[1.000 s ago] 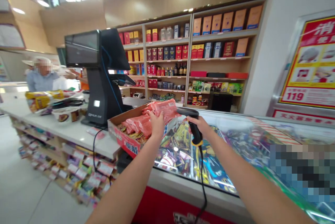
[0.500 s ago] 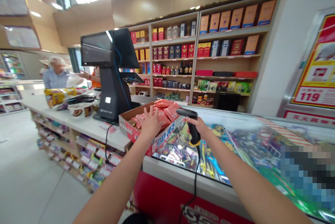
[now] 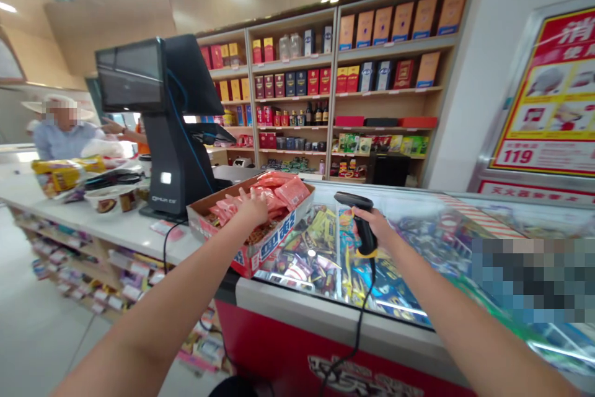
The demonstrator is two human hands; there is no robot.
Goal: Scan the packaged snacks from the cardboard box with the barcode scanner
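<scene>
In the head view, my left hand (image 3: 254,207) rests on pink-red snack packets (image 3: 288,191) inside an open cardboard box (image 3: 274,242). Its fingers look partly spread, one pointing up; their undersides are hidden, and I see no packet lifted. Brownish contents show in the box near my wrist. My right hand (image 3: 377,226) is wrapped round the handle of a black barcode scanner (image 3: 364,223) with a yellow-trimmed base. The scanner is held above the glass-topped case, right of the box, its head towards the left. Its cable (image 3: 360,322) hangs down over the case's front.
A point-of-sale terminal (image 3: 162,130) stands on the white counter (image 3: 139,233) left of the box. Bowls (image 3: 116,199) and yellow packages (image 3: 65,175) sit farther left, with a person in a hat (image 3: 65,130) beyond. Colourful packets fill the glass-topped case (image 3: 325,298). Shelves (image 3: 385,90) with boxes line the back wall.
The view has turned rightward, so the box and terminal appear farther left. My right hand with the scanner has moved away from the box. My left hand's fingers are less widely spread among the packets.
</scene>
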